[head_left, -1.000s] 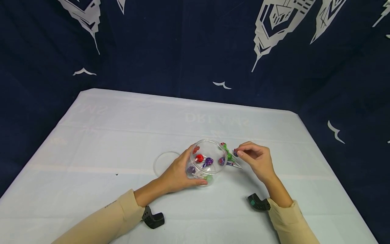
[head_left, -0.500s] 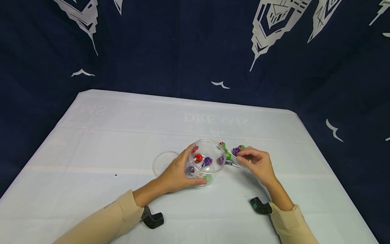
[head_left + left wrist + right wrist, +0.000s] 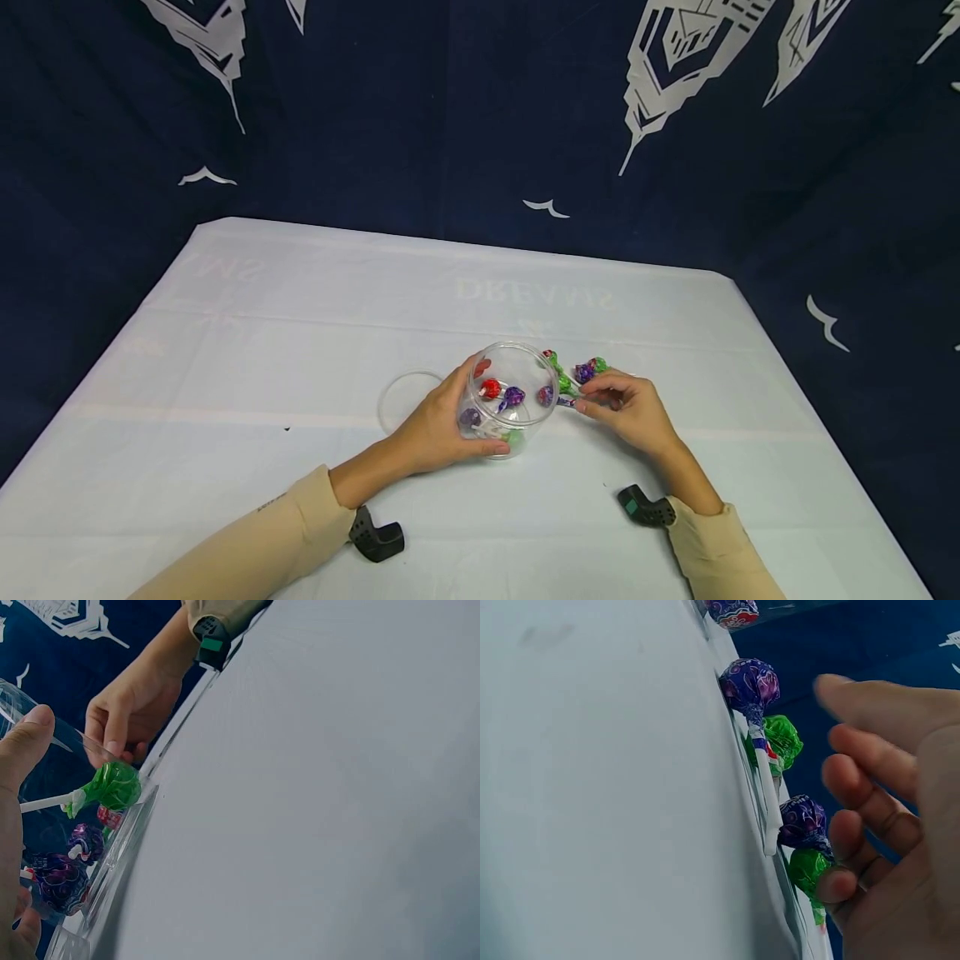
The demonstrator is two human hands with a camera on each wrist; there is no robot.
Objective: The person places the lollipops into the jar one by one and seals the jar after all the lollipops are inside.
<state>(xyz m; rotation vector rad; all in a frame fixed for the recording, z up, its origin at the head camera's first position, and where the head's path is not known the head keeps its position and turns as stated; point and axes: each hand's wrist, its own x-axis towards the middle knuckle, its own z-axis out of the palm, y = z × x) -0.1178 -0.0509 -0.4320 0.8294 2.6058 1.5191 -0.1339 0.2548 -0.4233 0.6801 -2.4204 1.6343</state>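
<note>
Cupping left hand (image 3: 438,429) round jar (image 3: 517,425)

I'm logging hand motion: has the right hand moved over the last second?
Yes. In the head view, the right hand has shifted slightly toward the person, away from the far edge of the table.

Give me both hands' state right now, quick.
Left hand: holding the clear container, thumb and fingers around its side.
Right hand: open, holding nothing, fingers loosely bent beside the lollipops.
</note>
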